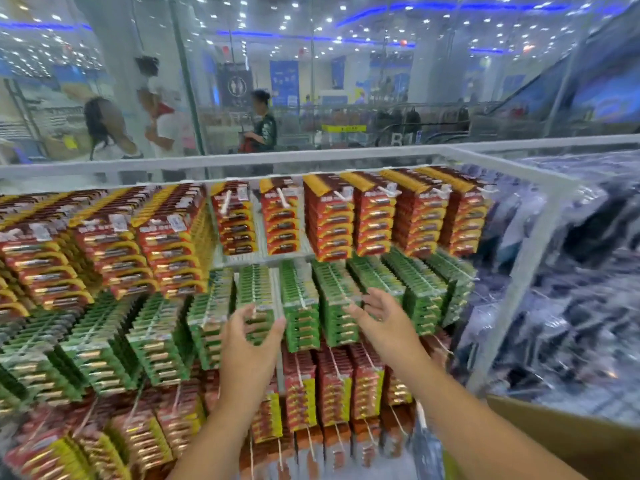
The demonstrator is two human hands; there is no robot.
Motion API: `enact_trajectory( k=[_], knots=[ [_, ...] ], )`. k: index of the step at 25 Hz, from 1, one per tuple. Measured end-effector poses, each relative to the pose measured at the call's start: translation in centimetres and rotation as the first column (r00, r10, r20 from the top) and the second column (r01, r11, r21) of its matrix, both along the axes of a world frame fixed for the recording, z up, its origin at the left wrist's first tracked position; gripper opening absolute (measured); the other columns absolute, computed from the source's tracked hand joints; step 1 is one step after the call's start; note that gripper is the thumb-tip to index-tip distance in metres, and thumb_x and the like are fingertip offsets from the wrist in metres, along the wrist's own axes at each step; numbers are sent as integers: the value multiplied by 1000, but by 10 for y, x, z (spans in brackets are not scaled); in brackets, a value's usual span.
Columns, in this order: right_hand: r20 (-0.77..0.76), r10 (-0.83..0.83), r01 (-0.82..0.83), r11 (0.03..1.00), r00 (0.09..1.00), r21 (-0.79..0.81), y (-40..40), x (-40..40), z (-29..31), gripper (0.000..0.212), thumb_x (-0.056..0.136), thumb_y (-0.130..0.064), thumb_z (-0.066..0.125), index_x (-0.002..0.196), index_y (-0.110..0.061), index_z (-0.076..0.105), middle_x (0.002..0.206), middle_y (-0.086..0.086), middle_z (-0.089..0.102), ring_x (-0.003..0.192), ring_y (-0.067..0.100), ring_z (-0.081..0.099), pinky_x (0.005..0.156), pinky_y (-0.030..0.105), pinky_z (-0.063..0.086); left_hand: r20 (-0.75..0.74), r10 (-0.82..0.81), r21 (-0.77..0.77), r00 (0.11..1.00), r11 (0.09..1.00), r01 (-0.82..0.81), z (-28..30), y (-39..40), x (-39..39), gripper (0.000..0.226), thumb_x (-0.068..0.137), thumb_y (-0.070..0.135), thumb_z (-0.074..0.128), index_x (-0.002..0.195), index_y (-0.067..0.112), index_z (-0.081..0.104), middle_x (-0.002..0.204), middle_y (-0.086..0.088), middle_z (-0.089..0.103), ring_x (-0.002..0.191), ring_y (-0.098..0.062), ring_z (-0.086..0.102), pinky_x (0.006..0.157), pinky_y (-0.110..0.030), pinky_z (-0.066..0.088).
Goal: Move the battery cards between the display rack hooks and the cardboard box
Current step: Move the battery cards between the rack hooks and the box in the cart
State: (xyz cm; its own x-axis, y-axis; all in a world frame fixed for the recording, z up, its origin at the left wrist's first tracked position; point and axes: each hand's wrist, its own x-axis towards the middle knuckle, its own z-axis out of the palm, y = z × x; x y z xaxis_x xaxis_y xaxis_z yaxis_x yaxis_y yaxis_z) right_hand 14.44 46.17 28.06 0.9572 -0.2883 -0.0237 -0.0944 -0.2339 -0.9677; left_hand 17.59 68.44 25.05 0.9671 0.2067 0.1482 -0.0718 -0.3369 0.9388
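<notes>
Behind the rack stands a glass wall (346,98). Beyond it, three people (265,123) stand blurred in a shop hall under ceiling lights (287,17), an escalator (540,88) at right.

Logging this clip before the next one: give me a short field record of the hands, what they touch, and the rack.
setting: shop display rack with hooks, glass wall behind
left hand: thumb and fingers curled round a stack of green battery cards on a middle-row hook
right hand: open, palm turned inward, in front of the neighbouring green cards, holding nothing
rows: red cards on top, green in the middle, red and yellow below
cardboard box: edge visible lower right, contents not visible
</notes>
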Motion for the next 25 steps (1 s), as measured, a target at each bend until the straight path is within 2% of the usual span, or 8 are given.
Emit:
enact_trajectory(
  k=[4,7,11,13,16,19,23,25],
  knots=[
    [-19,-62,62,998,998,-7,-86,-87,-36,73,95,-49,69,157,-28,37,155,-10,46,138,12,48,110,35,44,-47,-158,46,986,986,160,-14,-108,-60,63,90,52,74,144,31,49,142,8,49,119,-15,56,99,-44,53],
    [-59,-121,123,992,991,33,-159,-154,-59,69,93,-48,72,151,-27,42,151,-7,50,136,13,50,112,40,46,-82,-279,21,957,959,281,-25,-191,-113,59,92,45,74,143,26,50,139,7,51,113,-14,59,90,-32,49],
    [-157,-248,258,965,956,46,-263,-230,-90,67,94,-44,72,152,-25,44,145,-5,54,127,13,55,99,27,43,-199,-419,-6,886,904,427,-55,-294,-170,58,93,43,73,144,23,52,138,3,53,112,-15,59,84,-29,47],
    [-220,-298,317,947,929,53,-307,-259,-105,64,95,-43,71,151,-25,45,144,-5,55,123,12,55,96,26,43,-280,-465,-20,840,877,479,-73,-336,-190,56,94,44,72,142,25,51,138,4,53,112,-15,60,78,-28,48],
    [-337,-364,403,914,868,52,-360,-283,-134,61,96,-44,70,149,-23,47,141,-1,56,117,13,55,94,29,43,-386,-501,-25,775,845,534,-102,-386,-206,48,96,46,69,137,30,51,136,7,51,108,-11,59,81,-28,45],
    [-433,-419,477,879,798,27,-397,-285,-173,62,94,-47,71,146,-21,49,139,1,58,115,14,55,96,30,42,-477,-496,-19,725,831,556,-136,-426,-204,48,98,41,68,138,24,50,130,10,46,110,-12,56,83,-25,40],
    [-564,-431,506,862,704,-27,-429,-269,-227,61,94,-47,70,145,-19,50,142,3,58,123,18,56,110,38,45,-560,-437,-6,704,852,524,-191,-465,-181,41,95,41,71,129,23,55,126,5,57,100,-11,58,86,-27,41],
    [-638,-394,495,869,661,-23,-441,-260,-248,61,95,-47,69,146,-19,49,141,3,58,120,17,55,111,38,44,-614,-399,9,681,859,511,-216,-480,-170,42,94,45,71,127,23,56,127,4,60,104,-14,61,91,-31,46]
  ],
)
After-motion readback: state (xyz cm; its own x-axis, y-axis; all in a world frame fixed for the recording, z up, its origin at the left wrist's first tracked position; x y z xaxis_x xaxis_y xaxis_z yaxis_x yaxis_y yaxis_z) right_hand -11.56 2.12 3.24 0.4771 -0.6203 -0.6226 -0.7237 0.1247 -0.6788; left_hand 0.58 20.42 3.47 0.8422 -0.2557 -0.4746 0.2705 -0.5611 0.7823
